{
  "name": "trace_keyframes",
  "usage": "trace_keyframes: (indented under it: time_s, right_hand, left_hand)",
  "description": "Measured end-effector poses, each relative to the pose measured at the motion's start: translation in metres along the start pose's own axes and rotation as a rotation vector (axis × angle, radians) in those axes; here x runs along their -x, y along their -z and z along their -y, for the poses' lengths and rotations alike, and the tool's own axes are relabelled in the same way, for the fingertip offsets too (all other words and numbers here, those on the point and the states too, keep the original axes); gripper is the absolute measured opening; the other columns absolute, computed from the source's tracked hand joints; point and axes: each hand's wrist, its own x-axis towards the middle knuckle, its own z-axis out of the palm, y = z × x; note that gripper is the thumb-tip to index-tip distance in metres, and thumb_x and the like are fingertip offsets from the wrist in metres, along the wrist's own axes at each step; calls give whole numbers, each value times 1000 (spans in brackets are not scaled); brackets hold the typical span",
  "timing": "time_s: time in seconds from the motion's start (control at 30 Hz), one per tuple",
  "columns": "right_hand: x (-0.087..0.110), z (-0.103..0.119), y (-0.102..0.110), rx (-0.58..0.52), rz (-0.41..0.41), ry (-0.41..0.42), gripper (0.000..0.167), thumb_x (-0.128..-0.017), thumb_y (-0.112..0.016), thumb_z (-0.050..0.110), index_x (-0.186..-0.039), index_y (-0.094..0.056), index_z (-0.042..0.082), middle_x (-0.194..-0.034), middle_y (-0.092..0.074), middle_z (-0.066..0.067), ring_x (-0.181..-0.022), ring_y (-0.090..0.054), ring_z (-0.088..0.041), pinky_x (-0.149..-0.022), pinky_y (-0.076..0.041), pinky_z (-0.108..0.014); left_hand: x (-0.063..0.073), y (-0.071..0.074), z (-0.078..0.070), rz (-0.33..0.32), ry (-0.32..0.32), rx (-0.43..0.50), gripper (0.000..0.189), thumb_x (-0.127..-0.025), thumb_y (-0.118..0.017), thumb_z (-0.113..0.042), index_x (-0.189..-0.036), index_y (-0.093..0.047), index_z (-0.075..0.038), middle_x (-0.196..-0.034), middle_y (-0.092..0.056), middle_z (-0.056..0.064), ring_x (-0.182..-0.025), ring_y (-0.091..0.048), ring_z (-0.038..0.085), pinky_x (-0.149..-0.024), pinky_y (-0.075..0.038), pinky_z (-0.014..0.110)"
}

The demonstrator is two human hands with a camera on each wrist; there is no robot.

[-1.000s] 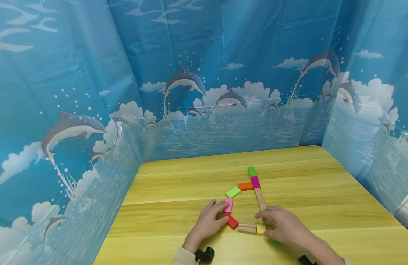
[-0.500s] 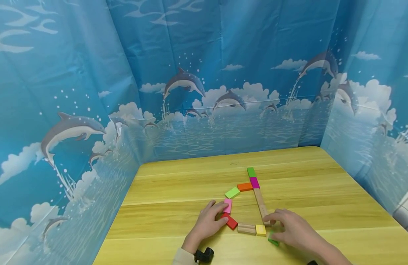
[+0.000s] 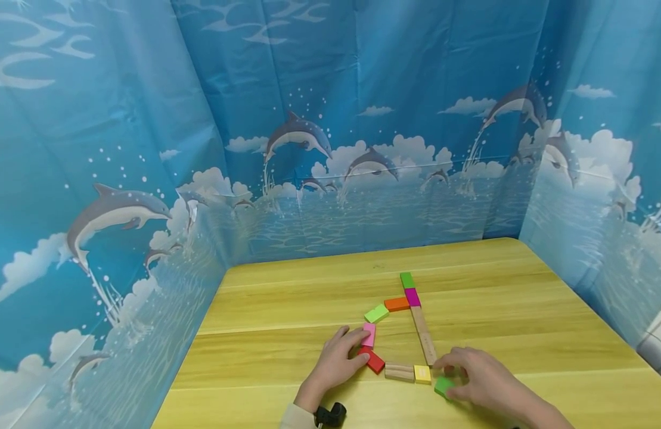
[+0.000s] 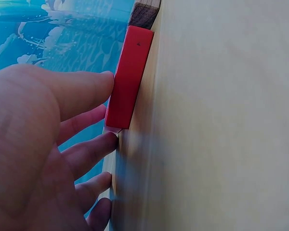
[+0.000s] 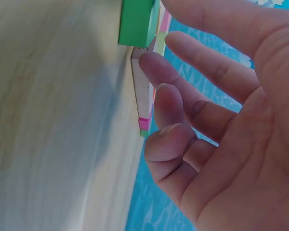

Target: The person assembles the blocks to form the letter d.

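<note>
My left hand [image 3: 335,358] rests at the left of a ring of small wooden blocks. Its thumb touches the red block [image 3: 372,360], and its fingertips lie on the pink block [image 3: 368,335]. In the left wrist view the thumb meets the edge of the red block [image 4: 130,77]. My right hand [image 3: 480,378] is at the near right corner, its thumb at the green block [image 3: 443,386] and its forefinger near the plain wood strip [image 3: 424,336]. In the right wrist view the other fingers curl loosely beside the green block [image 5: 137,21], gripping nothing.
A yellow block [image 3: 422,374] and plain wood blocks [image 3: 399,372] line the near side. Lime [image 3: 376,313], orange [image 3: 397,304], magenta [image 3: 412,297] and green-topped blocks [image 3: 407,280] stand farther back. The wooden table [image 3: 287,292] meets a dolphin-print curtain [image 3: 330,220] behind.
My right hand has drawn back to the right, uncovering the yellow block, the near end of the wood strip and part of the near green block. My left hand stays in place.
</note>
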Motion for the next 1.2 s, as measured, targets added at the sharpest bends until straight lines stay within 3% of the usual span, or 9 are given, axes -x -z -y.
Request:
trace_keyframes:
  time_s: [0.23, 0.43, 0.67, 1.2]
  right_hand:
    - [2, -7, -1, -58, 66, 27, 38, -75, -88, 37, -110, -75, 28, -88, -60, 17, -69, -47, -2, -57, -43, -24]
    - [1, -8, 1, -72, 95, 34, 36, -77, -87, 27, -111, -76, 27, -89, -59, 17, -71, -47, -2, -58, -43, -24]
    - [2, -12, 0, -95, 104, 52, 30, -78, -86, 19, -106, -75, 23, -87, -60, 15, -72, -50, -4, -59, -44, -25]
    - [3, -12, 0, -106, 83, 38, 31, -76, -88, 21, -102, -72, 22, -86, -62, 13, -75, -53, -4, -63, -48, -26]
  left_hand:
    - [0, -1, -1, -4, 3, -3, 49, -101, -62, -31, -148, -53, -18, -152, -47, 2, -146, -29, 40, -107, -23, 71]
    - [-2, -2, 1, -19, -2, -12, 49, -100, -63, -32, -147, -55, -18, -151, -49, 2, -145, -31, 40, -106, -24, 71]
    - [0, -1, 2, -16, 0, -17, 50, -101, -62, -32, -147, -54, -17, -151, -49, 3, -145, -30, 41, -106, -24, 70]
    - [0, -2, 1, -14, -3, -13, 50, -100, -63, -31, -147, -54, -18, -152, -48, 3, -145, -29, 41, -107, -24, 70]
